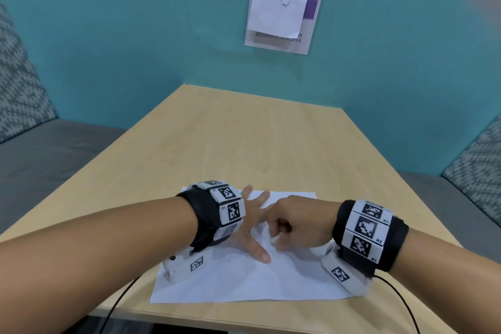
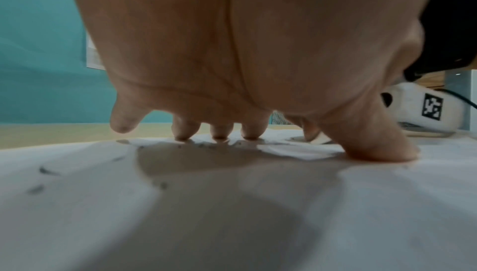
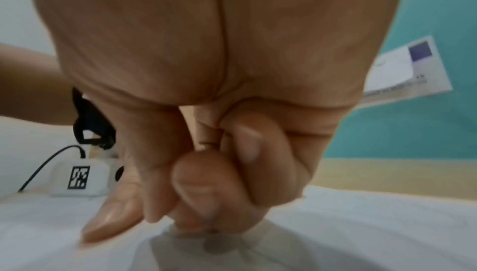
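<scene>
Right hand (image 1: 295,222) pinches white piece (image 1: 273,239); left hand (image 1: 249,228) presses paper (image 1: 244,285).

A matt white paper sheet (image 1: 244,285), lightly creased and flecked with grey crumbs (image 2: 41,170), lies on a smooth, pale wood-grain counter (image 1: 244,138) with a soft sheen. Black cloth wristbands (image 1: 200,214) carry white plastic blocks (image 1: 233,211). The small white piece (image 1: 273,239) pinched in the right hand (image 1: 298,222) looks matt. Benches (image 1: 54,160) wear grey woven cloth; the teal wall (image 1: 122,35) is matt.
</scene>
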A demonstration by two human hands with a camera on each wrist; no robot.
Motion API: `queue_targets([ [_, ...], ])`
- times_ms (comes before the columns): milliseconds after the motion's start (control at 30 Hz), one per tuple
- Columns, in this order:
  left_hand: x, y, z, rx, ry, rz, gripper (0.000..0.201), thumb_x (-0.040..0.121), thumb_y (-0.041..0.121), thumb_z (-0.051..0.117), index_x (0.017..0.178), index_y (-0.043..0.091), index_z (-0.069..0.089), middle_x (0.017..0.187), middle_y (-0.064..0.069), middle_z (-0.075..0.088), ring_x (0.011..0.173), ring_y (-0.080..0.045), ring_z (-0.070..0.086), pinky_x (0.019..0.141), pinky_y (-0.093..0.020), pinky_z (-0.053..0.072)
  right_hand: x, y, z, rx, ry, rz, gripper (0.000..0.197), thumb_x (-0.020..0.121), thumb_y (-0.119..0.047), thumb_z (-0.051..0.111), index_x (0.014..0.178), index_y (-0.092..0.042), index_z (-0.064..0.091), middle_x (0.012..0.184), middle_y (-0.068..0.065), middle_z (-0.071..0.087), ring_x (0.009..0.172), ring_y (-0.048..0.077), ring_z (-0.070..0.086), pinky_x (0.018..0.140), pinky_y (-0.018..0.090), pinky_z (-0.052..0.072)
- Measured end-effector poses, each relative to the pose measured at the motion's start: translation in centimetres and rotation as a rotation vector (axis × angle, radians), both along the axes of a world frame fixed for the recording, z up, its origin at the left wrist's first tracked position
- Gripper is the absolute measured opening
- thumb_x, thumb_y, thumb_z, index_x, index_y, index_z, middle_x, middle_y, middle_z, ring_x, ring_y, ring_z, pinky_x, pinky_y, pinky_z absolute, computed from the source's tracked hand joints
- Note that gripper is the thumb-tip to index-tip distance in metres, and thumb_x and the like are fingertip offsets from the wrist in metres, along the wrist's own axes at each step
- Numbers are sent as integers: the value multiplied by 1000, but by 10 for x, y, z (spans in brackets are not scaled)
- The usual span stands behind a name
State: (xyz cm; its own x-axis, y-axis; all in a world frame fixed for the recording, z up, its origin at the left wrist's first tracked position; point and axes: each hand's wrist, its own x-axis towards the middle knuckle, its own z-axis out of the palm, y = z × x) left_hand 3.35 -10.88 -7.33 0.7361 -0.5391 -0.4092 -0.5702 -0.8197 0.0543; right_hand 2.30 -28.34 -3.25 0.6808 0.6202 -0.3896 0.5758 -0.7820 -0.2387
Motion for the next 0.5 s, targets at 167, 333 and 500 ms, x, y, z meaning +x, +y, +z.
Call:
queue_targets([
  [167, 1, -1, -1, 26, -11, 0, 109, 76, 82, 54, 152, 49, -16, 165, 3, -19, 150, -39, -19, 111, -71, -2, 16, -9, 7, -29, -99, -113, 10, 84, -25, 68, 91, -20, 62, 74, -12, 53, 67, 8, 50, 65, 23, 43],
  [333, 1, 0, -2, 7, -4, -5, 105, 76, 80, 57, 152, 52, -11, 166, 2, -19, 149, -40, -19, 111, -70, -2, 1, -2, 3, -7, -31, -30, 8, 86, -25, 66, 90, -23, 59, 74, -14, 52, 71, 11, 51, 70, 25, 43],
  [500, 1, -1, 0, 39, -9, 9, 110, 76, 82, 54, 153, 47, -16, 166, 3, -18, 150, -39, -19, 111, -72, -1, 4, -8, 6, -33, -123, -88, 7, 86, -22, 64, 89, -16, 63, 72, -11, 55, 67, 10, 50, 63, 23, 42],
])
